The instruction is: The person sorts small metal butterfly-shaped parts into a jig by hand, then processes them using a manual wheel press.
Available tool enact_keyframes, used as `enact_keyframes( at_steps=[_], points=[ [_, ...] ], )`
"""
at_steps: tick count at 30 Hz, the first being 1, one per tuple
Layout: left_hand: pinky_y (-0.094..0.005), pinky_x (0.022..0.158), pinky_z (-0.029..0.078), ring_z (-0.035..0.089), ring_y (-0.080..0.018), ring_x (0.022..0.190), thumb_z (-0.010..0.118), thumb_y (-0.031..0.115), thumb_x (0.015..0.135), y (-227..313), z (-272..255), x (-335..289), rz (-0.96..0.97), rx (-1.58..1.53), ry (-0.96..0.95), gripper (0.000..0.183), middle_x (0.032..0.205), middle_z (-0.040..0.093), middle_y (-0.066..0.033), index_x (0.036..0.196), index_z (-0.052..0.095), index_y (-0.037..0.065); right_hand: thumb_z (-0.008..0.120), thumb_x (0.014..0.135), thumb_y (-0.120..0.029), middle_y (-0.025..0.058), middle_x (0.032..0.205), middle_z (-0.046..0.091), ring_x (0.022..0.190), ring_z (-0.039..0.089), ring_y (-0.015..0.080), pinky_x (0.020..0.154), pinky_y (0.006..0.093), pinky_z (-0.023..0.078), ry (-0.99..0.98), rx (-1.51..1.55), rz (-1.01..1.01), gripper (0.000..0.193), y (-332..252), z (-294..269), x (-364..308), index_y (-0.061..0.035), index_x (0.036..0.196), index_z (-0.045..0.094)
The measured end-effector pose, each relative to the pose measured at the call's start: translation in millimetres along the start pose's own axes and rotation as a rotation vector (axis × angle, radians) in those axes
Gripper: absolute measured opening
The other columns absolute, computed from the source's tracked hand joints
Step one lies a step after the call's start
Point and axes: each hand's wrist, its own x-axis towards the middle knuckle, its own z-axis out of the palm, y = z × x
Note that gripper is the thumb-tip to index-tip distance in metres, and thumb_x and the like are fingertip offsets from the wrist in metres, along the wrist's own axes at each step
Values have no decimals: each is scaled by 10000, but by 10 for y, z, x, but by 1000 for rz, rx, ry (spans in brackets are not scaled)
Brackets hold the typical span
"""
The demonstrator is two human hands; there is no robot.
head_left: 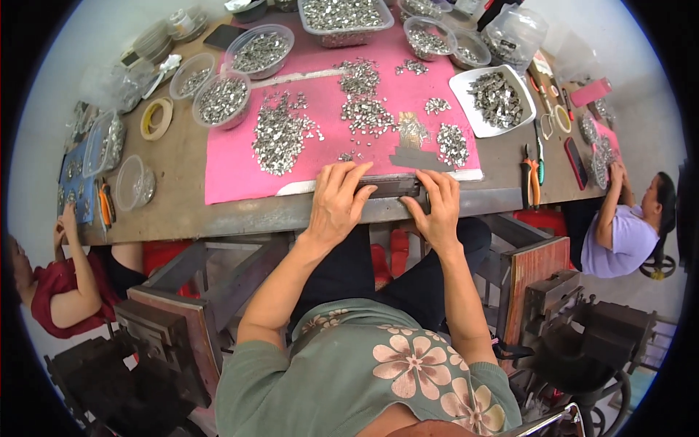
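Note:
At the table's front edge I hold a dark, narrow rectangular block (392,187) lengthwise between both hands. My left hand (336,200) is closed on its left end, thumb and fingers pinching it. My right hand (439,207) grips the right end the same way. Just beyond the block lie a flat grey strip (421,159) and a patch of thin brass-coloured pieces (412,130). Loose piles of small silvery metal pieces (280,135) spread over the pink mat (233,171), with another small heap (453,144) to the right.
Plastic tubs of metal pieces (222,100) stand behind and left; a white tray (459,87) holds darker parts at right. Orange-handled pliers (535,186), a phone (575,164) and a tape roll (156,119) lie around. Co-workers sit left (65,291) and right (630,229).

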Motion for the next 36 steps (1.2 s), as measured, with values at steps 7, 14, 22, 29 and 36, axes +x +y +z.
enact_keyframes(
  at_steps=[7, 14, 22, 29, 36],
  points=[
    [-439, 1016, 435, 558, -344, 1140, 820, 90, 779, -230, -399, -173, 55, 37, -173, 785, 1210, 628, -145, 1481, 474, 31, 855, 770, -229, 97, 1224, 629, 1144, 549, 329, 993, 450, 436, 39, -2, 18, 547, -9, 8, -16, -61, 1248, 647],
    [-445, 1041, 456, 564, -361, 1212, 676, -57, 812, -270, -600, -115, 111, -82, -266, 730, 1298, 629, -161, 1501, 444, 15, 852, 776, -240, 87, 1223, 634, 1142, 557, 321, 995, 447, 432, 38, -16, 37, 542, -8, 8, -33, -68, 1248, 650],
    [-390, 889, 531, 656, -308, 1018, 589, -148, 860, -430, -589, -124, 165, -75, -184, 580, 1108, 706, -142, 1406, 574, 44, 856, 770, -235, 81, 1234, 638, 1153, 562, 317, 989, 446, 436, 34, -38, 34, 553, -27, 23, -44, -73, 1256, 648],
    [-403, 836, 527, 639, -320, 943, 595, -145, 829, -496, -654, 3, -5, -158, -187, 533, 1069, 694, -148, 1322, 639, 53, 857, 769, -237, 86, 1239, 643, 1157, 569, 321, 985, 448, 444, 45, -58, 39, 547, -20, 13, -47, -67, 1246, 653],
    [-467, 1009, 410, 572, -294, 1165, 788, 174, 830, 19, -324, 131, 116, 207, -79, 415, 1252, 653, -68, 1231, 705, 110, 841, 787, -270, 70, 1247, 647, 1171, 573, 305, 968, 429, 442, 51, -44, 51, 534, -18, 47, -47, -77, 1249, 654]
  ],
)
